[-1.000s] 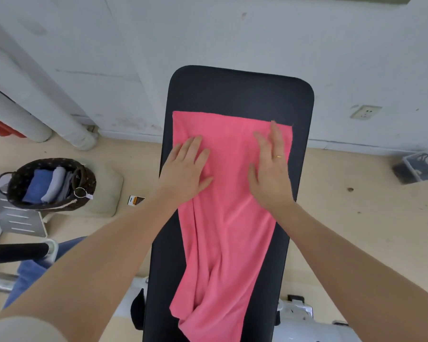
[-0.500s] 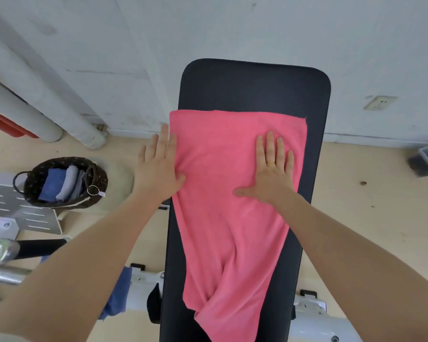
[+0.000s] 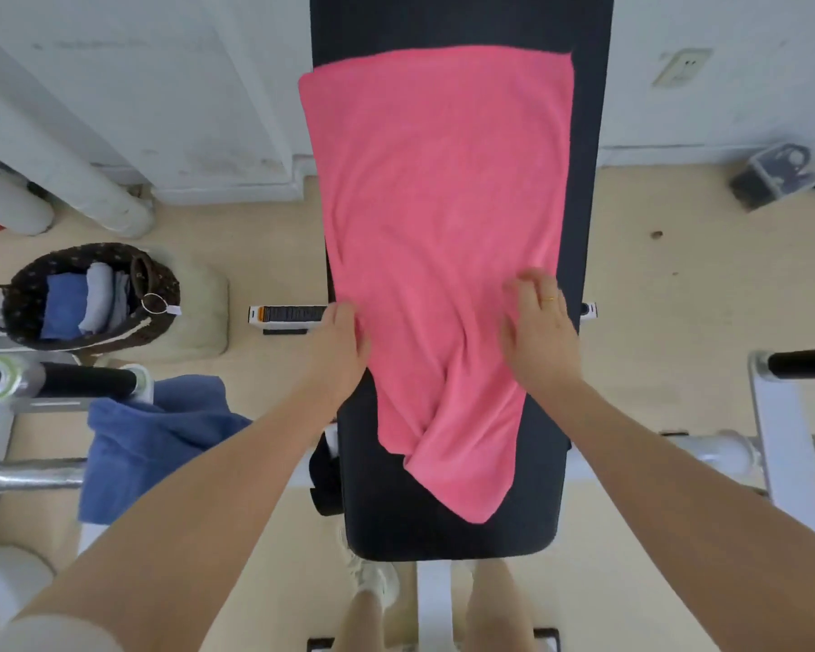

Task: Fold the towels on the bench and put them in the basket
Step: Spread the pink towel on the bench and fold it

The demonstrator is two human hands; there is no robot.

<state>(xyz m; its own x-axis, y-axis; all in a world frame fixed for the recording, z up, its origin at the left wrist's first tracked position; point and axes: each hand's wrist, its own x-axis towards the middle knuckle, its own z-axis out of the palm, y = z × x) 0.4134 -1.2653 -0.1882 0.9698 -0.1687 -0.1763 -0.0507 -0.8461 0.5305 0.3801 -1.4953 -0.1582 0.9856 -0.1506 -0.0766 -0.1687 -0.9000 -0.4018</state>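
Pink towel (image 3: 443, 218) lies lengthwise along the black worktop (image 3: 584, 181), near end rumpled toward the person; left hand (image 3: 339, 350) pinches its left edge, right hand (image 3: 535, 327) rests open and flat near its right edge, gripping nothing; basket (image 3: 156, 280) sits on the floor, left, nearer the left hand.

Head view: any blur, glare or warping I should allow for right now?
Head view: even soft daylight, no glare; right hand fingertips slightly motion-blurred on the pink towel; wide-angle bends the bench edges and wall lines; the basket stays readable.
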